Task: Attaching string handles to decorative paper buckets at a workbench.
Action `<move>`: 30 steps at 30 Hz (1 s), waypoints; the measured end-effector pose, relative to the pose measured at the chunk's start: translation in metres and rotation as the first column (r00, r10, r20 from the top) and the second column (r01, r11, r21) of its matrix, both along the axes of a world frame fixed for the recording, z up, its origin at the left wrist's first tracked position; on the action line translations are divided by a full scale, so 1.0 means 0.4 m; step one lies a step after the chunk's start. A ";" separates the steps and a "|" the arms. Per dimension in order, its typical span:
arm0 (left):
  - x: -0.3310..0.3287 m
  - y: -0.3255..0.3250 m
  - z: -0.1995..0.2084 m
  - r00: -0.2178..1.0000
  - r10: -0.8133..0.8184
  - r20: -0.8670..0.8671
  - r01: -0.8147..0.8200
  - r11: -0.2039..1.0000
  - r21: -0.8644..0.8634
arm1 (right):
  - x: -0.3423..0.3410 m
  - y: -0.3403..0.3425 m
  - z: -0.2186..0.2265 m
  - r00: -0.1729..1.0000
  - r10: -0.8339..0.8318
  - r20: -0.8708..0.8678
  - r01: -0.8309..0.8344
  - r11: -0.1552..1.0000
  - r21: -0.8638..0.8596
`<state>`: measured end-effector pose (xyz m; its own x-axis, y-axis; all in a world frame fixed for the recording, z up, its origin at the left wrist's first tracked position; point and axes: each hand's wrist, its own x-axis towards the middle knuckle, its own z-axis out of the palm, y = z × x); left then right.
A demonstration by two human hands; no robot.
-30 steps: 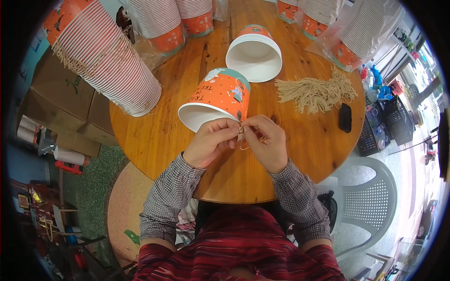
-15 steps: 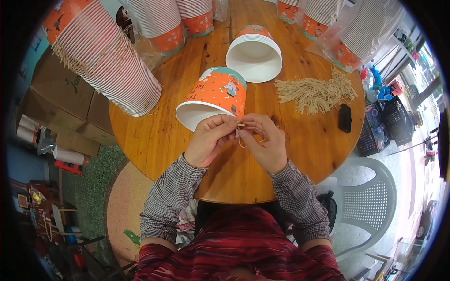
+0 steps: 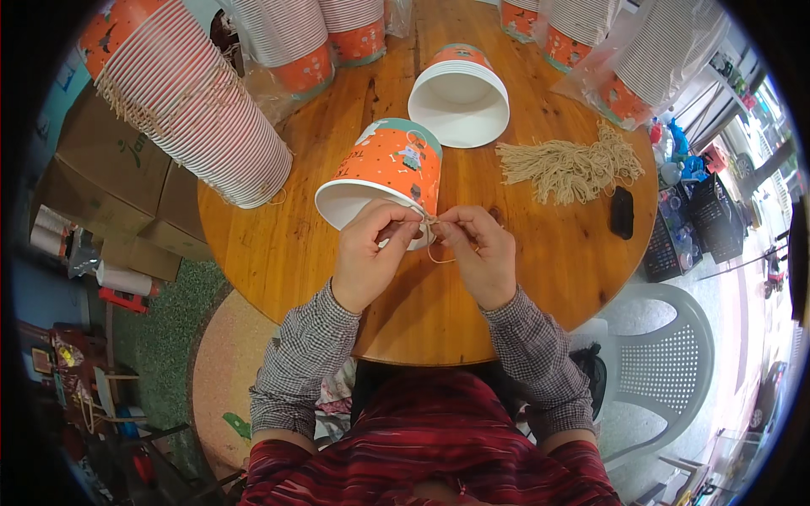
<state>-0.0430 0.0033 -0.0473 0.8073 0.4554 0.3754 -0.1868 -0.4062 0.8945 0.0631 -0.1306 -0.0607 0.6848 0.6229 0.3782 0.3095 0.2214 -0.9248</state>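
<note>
An orange paper bucket [image 3: 390, 160] with a green base band and white rim lies on its side, its mouth toward me. At the right of its rim, my left hand [image 3: 371, 244] and my right hand [image 3: 483, 251] pinch a thin tan cord [image 3: 433, 250] between thumbs and forefingers. The cord crosses between my fingertips, where a small knot or loop seems to sit, and a loose curve hangs below. Just behind lie more nested buckets [image 3: 460, 101], white inside, facing me. To the right rests a bundle of tan cords [image 3: 574, 169].
A tall stack of buckets [image 3: 202, 110] with cords along it leans at the left. Plastic-wrapped bucket stacks [image 3: 291, 51] stand along the far side. A black oblong object [image 3: 622, 212] lies near the right table edge [image 3: 603, 295]. A grey plastic chair [image 3: 662, 363] stands at right.
My fingertips have drawn slightly apart, stretching the cord between them. The left hand has turned a little and its fingers curl more. The bucket has rolled slightly.
</note>
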 end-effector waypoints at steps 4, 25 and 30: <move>0.001 -0.011 -0.011 0.999 -0.037 0.037 0.043 0.983 -0.181 | -0.011 -0.001 -0.006 0.991 0.023 -0.135 -0.031 0.998 -0.056; 0.002 -0.024 -0.022 0.991 0.007 0.131 0.042 0.929 -0.367 | -0.031 -0.001 -0.006 0.927 0.108 -0.359 -0.145 0.986 -0.077; 0.001 -0.029 -0.021 0.993 0.015 0.116 0.034 0.914 -0.404 | -0.035 -0.002 0.000 0.905 0.120 -0.408 -0.165 0.983 -0.078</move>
